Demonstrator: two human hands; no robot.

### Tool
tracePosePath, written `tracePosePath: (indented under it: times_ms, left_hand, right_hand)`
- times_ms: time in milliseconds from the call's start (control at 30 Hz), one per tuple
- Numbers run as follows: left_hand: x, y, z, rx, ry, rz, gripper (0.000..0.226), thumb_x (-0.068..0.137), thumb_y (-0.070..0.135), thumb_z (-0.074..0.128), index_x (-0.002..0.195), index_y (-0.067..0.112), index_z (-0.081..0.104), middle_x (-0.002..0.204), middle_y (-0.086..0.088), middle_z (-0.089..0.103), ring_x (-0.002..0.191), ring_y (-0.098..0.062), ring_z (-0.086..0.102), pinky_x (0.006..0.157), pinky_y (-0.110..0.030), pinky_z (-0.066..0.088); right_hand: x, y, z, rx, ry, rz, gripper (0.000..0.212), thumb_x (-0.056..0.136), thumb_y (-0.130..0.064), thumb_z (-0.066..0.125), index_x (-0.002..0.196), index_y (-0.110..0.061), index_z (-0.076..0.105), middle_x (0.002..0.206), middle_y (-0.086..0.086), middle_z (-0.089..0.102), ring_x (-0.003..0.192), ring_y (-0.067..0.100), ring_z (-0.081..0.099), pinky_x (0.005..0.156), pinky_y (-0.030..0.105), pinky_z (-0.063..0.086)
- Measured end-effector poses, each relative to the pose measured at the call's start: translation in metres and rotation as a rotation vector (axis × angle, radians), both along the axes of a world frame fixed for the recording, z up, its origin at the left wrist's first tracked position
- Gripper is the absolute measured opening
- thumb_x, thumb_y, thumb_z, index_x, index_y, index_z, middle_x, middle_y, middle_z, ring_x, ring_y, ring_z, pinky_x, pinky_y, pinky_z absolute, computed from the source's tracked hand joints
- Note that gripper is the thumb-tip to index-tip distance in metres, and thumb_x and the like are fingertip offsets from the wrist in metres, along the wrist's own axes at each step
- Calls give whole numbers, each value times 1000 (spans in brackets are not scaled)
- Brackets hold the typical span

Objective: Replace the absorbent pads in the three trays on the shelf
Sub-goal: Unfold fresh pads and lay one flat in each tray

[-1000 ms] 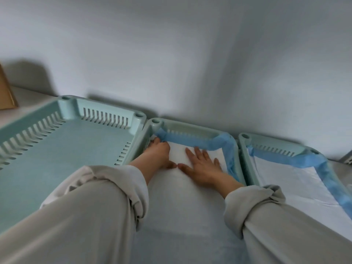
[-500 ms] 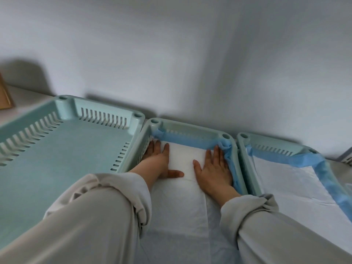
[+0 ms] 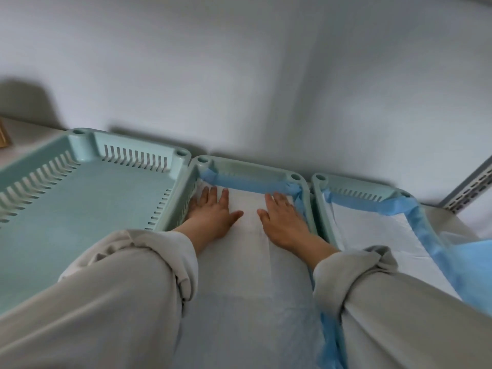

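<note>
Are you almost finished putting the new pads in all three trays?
About two thirds. The right pale green plastic tray already holds a white absorbent pad with blue edges. In the middle tray, the left hand and right hand press flat on a second white pad. The left tray shows a bare floor, so it needs one.
</note>
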State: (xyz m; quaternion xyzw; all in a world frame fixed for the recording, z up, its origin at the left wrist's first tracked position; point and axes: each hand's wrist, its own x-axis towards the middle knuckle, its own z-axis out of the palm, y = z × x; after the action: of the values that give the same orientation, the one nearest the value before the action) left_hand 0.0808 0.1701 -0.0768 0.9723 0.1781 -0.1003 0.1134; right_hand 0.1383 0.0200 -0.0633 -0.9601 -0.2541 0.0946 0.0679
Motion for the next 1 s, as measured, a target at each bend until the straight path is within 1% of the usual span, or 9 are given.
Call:
tracePosePath:
  times_ms: [67,133,233,433,500,633,767,867,1000]
  left_hand:
    - [-7,-10,-1,-20,38,-21,71,97,55,20,151,23,-12,158,-7,-19,146,-27,-17,117,-51,-5]
    - [-16,-12,-8,-39,101,-27,75,94,61,22,150,28,-14,156,-4,-25,144,-28,-22,117,-49,-9]
    - [-28,-9,-17,-36,88,-32,81,89,69,23,148,32,-18,154,-3,-31,142,-28,-29,117,-46,-14]
    - [-29,-11,0,-17,189,-30,85,90,67,26,149,25,-20,154,-7,-30,143,-30,-25,117,-47,-9]
    - [-34,-24,10,-61,210,19,84,93,60,30,149,22,-19,155,-8,-28,144,-31,-22,117,-51,-5]
    - [-62,-53,10,-151,171,124,87,94,55,38,150,20,-17,155,-8,-27,144,-32,-22,115,-55,-3]
    - [-105,-46,-8,-178,63,139,94,90,63,38,149,18,-19,154,-8,-31,143,-27,-26,118,-42,-7]
    - [-115,-43,-4,-174,76,104,96,89,62,41,149,17,-19,154,-9,-31,143,-26,-25,119,-40,-7]
    - [-104,-59,23,-186,200,117,87,95,46,44,150,15,-16,155,-13,-24,145,-33,-18,120,-49,2]
  right_hand:
    - [-22,-6,-11,-27,38,44,61,102,-45,17,153,-19,-5,160,4,-13,148,22,-12,119,39,-4]
    - [-33,-15,-24,-57,91,18,65,99,-53,15,152,-24,-9,159,2,-18,146,22,-17,119,41,-7]
    - [-39,-27,-38,-24,47,-83,70,96,-61,14,152,-27,-12,158,1,-22,146,21,-20,118,39,-11]
    - [-24,-25,-16,-148,198,-68,72,97,-59,17,150,-24,-16,156,6,-27,145,25,-23,118,42,-9]
    - [-31,-26,-8,-157,156,-31,70,98,-56,18,151,-22,-15,157,7,-26,145,25,-21,119,43,-7]
    - [-85,-29,-14,-110,145,78,67,98,-56,17,151,-27,-13,157,4,-25,145,22,-22,119,43,-8]
    - [-116,-57,-28,-100,192,-80,77,92,-68,18,148,-32,-20,154,1,-32,143,22,-29,118,42,-13]
    - [-107,-52,-18,-158,255,-131,84,91,-69,25,149,-29,-20,154,4,-32,143,26,-26,118,44,-9]
    - [-103,-34,6,-247,299,-111,84,95,-57,36,149,-26,-19,155,8,-29,145,31,-18,119,53,1]
